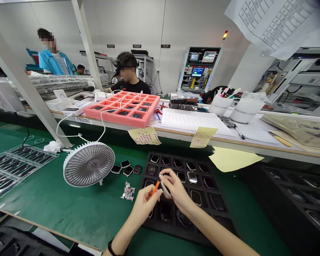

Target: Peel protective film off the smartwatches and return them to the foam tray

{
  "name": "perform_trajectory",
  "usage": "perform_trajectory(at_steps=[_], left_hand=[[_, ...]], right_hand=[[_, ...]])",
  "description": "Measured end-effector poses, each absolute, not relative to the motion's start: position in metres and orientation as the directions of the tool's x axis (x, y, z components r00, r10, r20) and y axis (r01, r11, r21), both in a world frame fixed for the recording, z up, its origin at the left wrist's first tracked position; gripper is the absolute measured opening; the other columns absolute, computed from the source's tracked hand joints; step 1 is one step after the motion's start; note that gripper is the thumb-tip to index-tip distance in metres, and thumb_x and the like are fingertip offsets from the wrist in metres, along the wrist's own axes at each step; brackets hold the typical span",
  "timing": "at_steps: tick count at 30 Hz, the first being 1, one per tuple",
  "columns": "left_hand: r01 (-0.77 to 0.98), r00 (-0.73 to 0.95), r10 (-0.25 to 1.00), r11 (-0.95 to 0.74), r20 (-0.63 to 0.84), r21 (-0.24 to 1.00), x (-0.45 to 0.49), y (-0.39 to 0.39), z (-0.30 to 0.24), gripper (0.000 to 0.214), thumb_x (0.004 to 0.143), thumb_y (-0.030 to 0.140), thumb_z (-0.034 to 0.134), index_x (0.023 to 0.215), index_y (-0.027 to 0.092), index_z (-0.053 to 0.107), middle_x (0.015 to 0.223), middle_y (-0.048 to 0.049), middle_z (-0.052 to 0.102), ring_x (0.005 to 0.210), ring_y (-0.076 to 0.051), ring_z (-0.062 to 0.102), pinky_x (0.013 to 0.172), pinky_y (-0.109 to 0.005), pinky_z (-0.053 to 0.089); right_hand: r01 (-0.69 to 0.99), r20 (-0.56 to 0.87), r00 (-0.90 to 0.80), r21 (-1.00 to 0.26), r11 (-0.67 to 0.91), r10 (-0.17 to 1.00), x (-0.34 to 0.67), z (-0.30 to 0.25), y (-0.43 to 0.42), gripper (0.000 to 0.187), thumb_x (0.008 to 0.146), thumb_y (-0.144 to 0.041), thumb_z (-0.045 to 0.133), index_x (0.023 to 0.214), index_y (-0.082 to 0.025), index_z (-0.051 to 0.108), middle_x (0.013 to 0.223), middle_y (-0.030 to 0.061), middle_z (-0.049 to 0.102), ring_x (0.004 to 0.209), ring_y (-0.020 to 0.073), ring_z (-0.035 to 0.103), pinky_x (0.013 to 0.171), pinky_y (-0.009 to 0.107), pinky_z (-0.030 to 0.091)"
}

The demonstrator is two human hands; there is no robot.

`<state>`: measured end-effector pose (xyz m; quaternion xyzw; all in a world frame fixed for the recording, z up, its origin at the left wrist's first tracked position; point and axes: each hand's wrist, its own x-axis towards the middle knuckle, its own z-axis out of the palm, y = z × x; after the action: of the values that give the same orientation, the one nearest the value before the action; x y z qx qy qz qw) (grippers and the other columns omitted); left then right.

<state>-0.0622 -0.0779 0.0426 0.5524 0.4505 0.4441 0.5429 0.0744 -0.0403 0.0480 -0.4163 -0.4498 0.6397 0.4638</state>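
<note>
My left hand pinches a thin orange stick, its tip touching a small watch case. My right hand grips that watch case between thumb and fingers, above a black foam tray whose pockets hold several watch cases. Three loose watch cases lie on the green mat left of the tray. A little heap of small paper tabs sits near my left hand.
A small white fan stands on the green mat. Clear trays of parts lie at left. A raised shelf carries a pink foam tray, papers and cups. Another black tray sits at right. Other people work beyond the shelf.
</note>
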Motion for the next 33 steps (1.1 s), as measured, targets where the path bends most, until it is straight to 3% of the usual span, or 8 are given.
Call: perform_trajectory(at_steps=[3,7,12,18,20,26,30,33], left_hand=[[0.132,0.064,0.998,0.012,-0.020,0.991,-0.091,-0.076,0.033,0.046,0.079,0.059,0.050,0.061,0.018,0.038,0.051,0.0069,0.029,0.047,-0.007,0.028,0.046,-0.018,0.024],[0.444,-0.082,0.997,0.027,0.010,0.895,-0.130,-0.075,0.018,0.046,0.080,0.059,0.046,0.060,0.018,0.036,0.057,0.0040,0.036,0.052,-0.009,0.036,0.051,-0.020,0.027],[0.679,-0.150,0.989,0.093,0.013,0.729,-0.147,-0.080,0.012,0.041,0.083,0.053,0.039,0.060,0.020,0.033,0.053,0.0039,0.037,0.048,-0.011,0.036,0.051,-0.021,0.025],[0.740,-0.147,0.989,0.112,-0.002,0.663,-0.149,-0.081,0.014,0.037,0.083,0.051,0.036,0.060,0.021,0.033,0.053,0.0020,0.044,0.048,-0.013,0.040,0.049,-0.021,0.025],[0.754,-0.148,0.989,0.120,-0.012,0.646,-0.151,-0.080,0.013,0.037,0.083,0.051,0.036,0.061,0.021,0.034,0.053,0.0017,0.044,0.048,-0.013,0.041,0.050,-0.021,0.026],[0.801,-0.138,0.989,0.141,-0.051,0.582,-0.151,-0.075,0.013,0.034,0.085,0.048,0.033,0.063,0.022,0.036,0.053,0.0011,0.044,0.047,-0.016,0.044,0.048,-0.021,0.026],[0.823,-0.144,0.987,0.161,-0.073,0.545,-0.151,-0.077,0.016,0.031,0.087,0.044,0.033,0.066,0.022,0.038,0.055,-0.0003,0.049,0.049,-0.017,0.050,0.048,-0.021,0.026],[0.806,-0.166,0.984,0.175,-0.069,0.566,-0.151,-0.080,0.019,0.030,0.088,0.046,0.033,0.071,0.022,0.043,0.060,-0.0008,0.054,0.053,-0.018,0.053,0.049,-0.021,0.028]], right_hand=[[-0.154,-0.143,-0.124,-0.975,-0.162,0.982,0.092,0.036,-0.024,0.041,0.072,-0.054,0.064,0.091,-0.022,0.048,0.056,-0.0108,0.034,0.038,0.0024,0.021,0.033,0.013,0.013],[-0.004,-0.251,-0.179,-0.967,-0.256,0.951,0.105,0.018,-0.016,0.039,0.078,-0.052,0.053,0.105,-0.026,0.044,0.058,-0.0103,0.037,0.036,0.0046,0.027,0.033,0.014,0.017],[0.293,-0.022,-0.239,-0.955,0.051,0.971,0.098,0.004,-0.023,0.029,0.077,-0.027,0.055,0.106,-0.023,0.052,0.068,-0.0031,0.052,0.058,0.0131,0.049,0.061,0.029,0.043],[0.560,0.068,-0.301,-0.795,0.234,0.951,0.121,0.012,-0.028,0.032,0.081,-0.026,0.051,0.113,-0.023,0.055,0.093,0.0063,0.058,0.090,0.0228,0.056,0.083,0.039,0.042],[0.662,0.086,-0.264,-0.709,0.245,0.961,0.136,0.019,-0.029,0.036,0.082,-0.021,0.047,0.118,-0.022,0.050,0.089,0.0060,0.056,0.087,0.0225,0.056,0.080,0.037,0.044],[0.892,-0.119,-0.244,-0.416,0.175,0.962,0.156,0.030,-0.039,0.049,0.080,-0.018,0.052,0.129,-0.016,0.043,0.091,0.0115,0.060,0.078,0.0244,0.059,0.066,0.032,0.044],[0.890,-0.147,-0.282,-0.409,0.202,0.948,0.159,0.030,-0.039,0.058,0.079,-0.023,0.057,0.135,-0.022,0.042,0.094,0.0115,0.061,0.085,0.0274,0.061,0.070,0.035,0.045],[0.821,-0.127,-0.340,-0.523,0.228,0.932,0.164,0.028,-0.035,0.059,0.075,-0.021,0.061,0.132,-0.027,0.046,0.090,0.0073,0.060,0.083,0.0239,0.059,0.073,0.034,0.044]])
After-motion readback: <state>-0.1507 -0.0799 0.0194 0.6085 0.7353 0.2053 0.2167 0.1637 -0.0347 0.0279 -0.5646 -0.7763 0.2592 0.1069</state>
